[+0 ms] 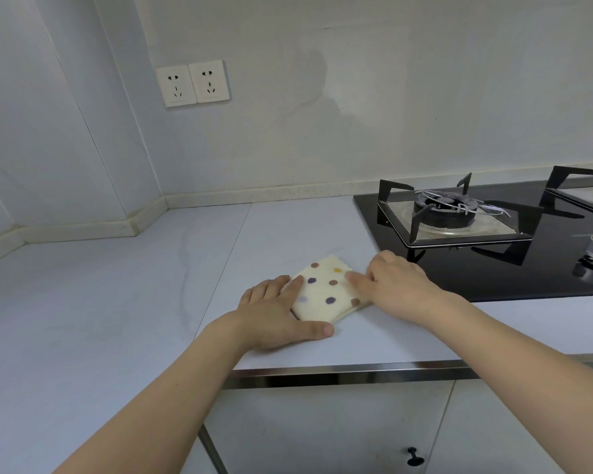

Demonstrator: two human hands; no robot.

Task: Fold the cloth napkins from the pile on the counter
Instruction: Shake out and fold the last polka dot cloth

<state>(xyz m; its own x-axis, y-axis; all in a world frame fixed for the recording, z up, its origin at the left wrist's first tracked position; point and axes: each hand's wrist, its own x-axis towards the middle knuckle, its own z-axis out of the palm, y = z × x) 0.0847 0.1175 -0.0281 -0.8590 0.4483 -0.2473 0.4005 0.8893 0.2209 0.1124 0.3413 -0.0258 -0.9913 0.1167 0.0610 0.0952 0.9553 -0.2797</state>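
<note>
Both the left hand and right hand lay flat, fingers straight, pressing the folded polka-dot napkin beside the gas hob.

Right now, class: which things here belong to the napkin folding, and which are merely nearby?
Belongs to the job:
dotted napkin
left hand and right hand, pressing it flat
counter

Merely nearby:
gas hob
wall sockets
cupboard knob

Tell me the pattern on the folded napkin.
Cream napkin with brown, purple and yellow polka dots, seen in the head view.
</note>
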